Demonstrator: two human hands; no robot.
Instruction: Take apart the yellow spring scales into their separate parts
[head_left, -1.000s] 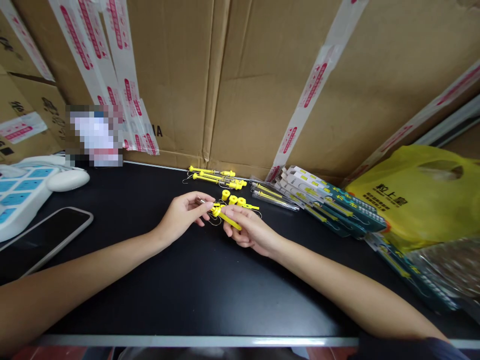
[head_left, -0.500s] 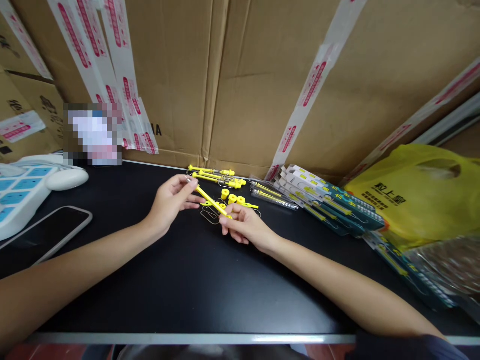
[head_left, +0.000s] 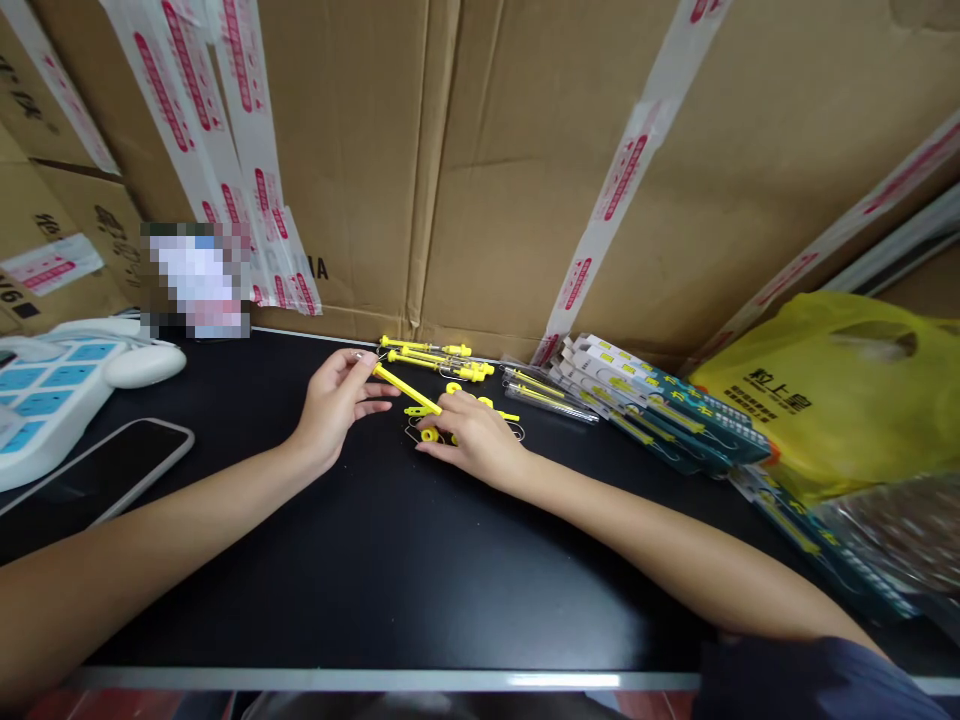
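A slim yellow rod (head_left: 406,388) slants down to the right, its upper end pinched by the thumb and index finger of my left hand (head_left: 337,405). My right hand (head_left: 481,440) is palm down at the rod's lower end, over small yellow parts and wire loops; its fingertips partly hide what they touch. A yellow ring-shaped piece (head_left: 429,435) lies by its thumb. Behind the hands sits a pile of yellow rods with metal wires (head_left: 442,360).
Clear packets (head_left: 551,395) and stacked printed packages (head_left: 660,400) lie on the right, beside a yellow plastic bag (head_left: 847,390). A phone (head_left: 105,475) and white power strip (head_left: 60,390) are on the left. Cardboard (head_left: 345,150) stands behind the black table (head_left: 375,570).
My right hand has turned palm down and moved from gripping the rod's lower end to the small parts. My left hand has shifted slightly left with the rod.
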